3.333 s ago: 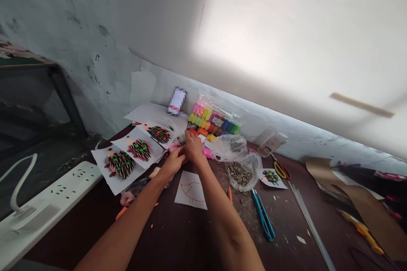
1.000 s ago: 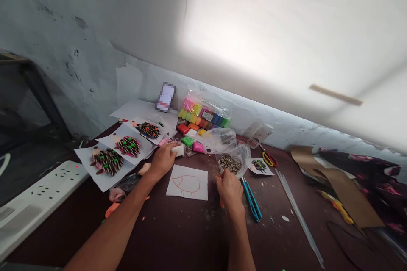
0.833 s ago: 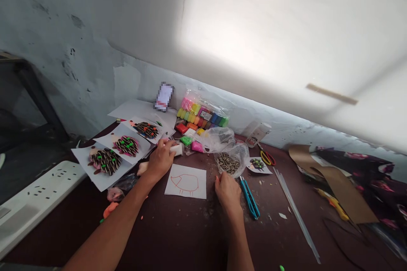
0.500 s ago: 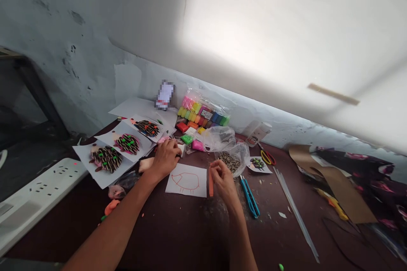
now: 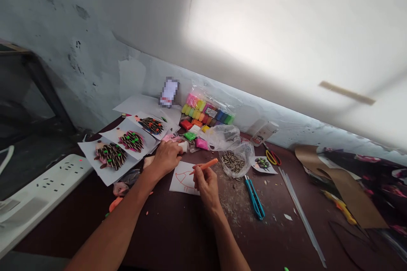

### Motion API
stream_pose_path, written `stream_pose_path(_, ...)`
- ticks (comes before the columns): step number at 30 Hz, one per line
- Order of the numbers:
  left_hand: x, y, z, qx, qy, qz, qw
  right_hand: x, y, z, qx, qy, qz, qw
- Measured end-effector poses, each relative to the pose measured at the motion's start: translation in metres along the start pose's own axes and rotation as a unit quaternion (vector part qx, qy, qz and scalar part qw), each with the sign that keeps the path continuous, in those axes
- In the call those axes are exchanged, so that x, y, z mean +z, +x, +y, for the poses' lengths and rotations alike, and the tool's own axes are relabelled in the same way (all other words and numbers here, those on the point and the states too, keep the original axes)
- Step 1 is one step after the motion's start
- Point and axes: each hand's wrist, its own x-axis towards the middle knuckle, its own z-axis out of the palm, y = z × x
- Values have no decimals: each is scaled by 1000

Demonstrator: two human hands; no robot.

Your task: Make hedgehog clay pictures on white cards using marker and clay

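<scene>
An orange pen (image 5: 209, 164) is in my right hand (image 5: 206, 182), held over the right part of a small white sheet (image 5: 181, 180) that bears an orange outline drawing of an animal. The pen's tip points left, over the drawing. My left hand (image 5: 167, 156) lies beyond the sheet's upper left, its fingers bent beside a small white block (image 5: 183, 147); whether they hold anything is hidden. Pink, green and other coloured clay packs (image 5: 202, 143) lie beyond my hands. A plastic bag of striped seeds (image 5: 233, 162) sits to the right.
Seed-covered hedgehog pictures (image 5: 131, 140) lie at the left near a power strip (image 5: 47, 197). Right of my hands are a blue cutter (image 5: 254, 198), scissors (image 5: 273, 157), clear sticks (image 5: 302, 216) and a small hedgehog card (image 5: 263, 164). A phone (image 5: 169, 92) leans on the wall.
My right hand has lifted the orange pen from the table beside the sheet and moved left over the drawing. My left hand has stayed nearly in place. The view has shifted slightly.
</scene>
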Motion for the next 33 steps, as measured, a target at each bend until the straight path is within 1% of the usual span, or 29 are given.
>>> stream_pose_path(2, -2, -2, 4, -40, -18, -37, 998, 1, -2, 1, -33, -63, 24, 997)
stream_pose_path(5, -4, -4, 7, -48, -34, -71, 996, 1, -5, 0, -79, -114, 32, 990)
stream_pose_path(7, -6, -5, 8, -40, -22, -101, 994, 1, -6, -2, -86, -130, 13, 988)
stream_pose_path(10, -7, -5, 10, -36, 7, -136, 990, 1, -9, -3, -77, -166, -17, 983)
stream_pose_path(15, -9, -2, 10, -51, 22, -174, 983, 3, -11, 1, -95, -211, -16, 973)
stream_pose_path(22, -11, -2, 11, -48, 23, -195, 979, 4, -9, 5, -115, -235, -33, 965)
stream_pose_path(33, -10, -2, 10, -51, 19, -187, 981, 1, -9, 7, -117, -248, -32, 961)
